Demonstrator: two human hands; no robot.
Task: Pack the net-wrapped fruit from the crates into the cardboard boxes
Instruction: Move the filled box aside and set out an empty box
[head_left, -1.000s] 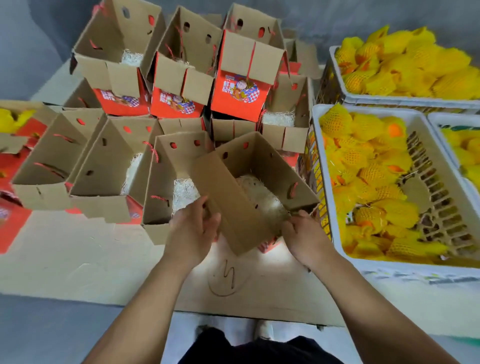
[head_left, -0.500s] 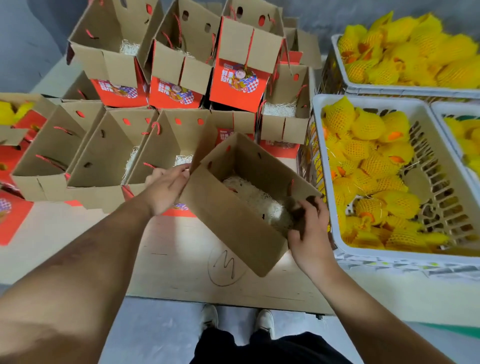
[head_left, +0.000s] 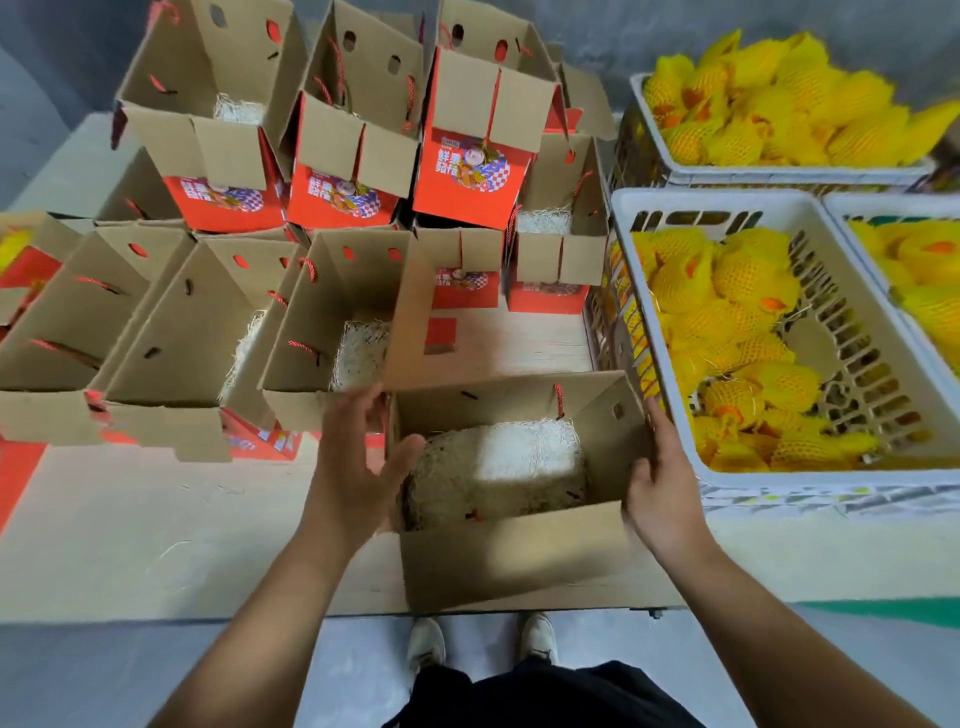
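Observation:
An open cardboard box (head_left: 514, 551) stands square in front of me at the table's near edge, its bottom lined with pale shredded paper (head_left: 498, 467). My left hand (head_left: 353, 467) rests spread against its left wall, thumb over the rim. My right hand (head_left: 660, 488) holds the right wall, thumb inside and fingers outside. Net-wrapped yellow fruit (head_left: 727, 322) fills a white plastic crate (head_left: 727, 200) just right of the box. No fruit lies in this box.
Several open boxes (head_left: 182, 332) with paper fill stand in a row to the left, and more red-printed ones (head_left: 472, 130) are stacked behind. A second fruit crate (head_left: 779, 104) sits at the back right, a third (head_left: 914, 280) at the right edge. My shoes (head_left: 426, 644) show below the table edge.
The box has been turned from tilted to square and pulled toward me. My left hand came back from the neighbouring box to this box's left wall. My right hand slid along the right wall.

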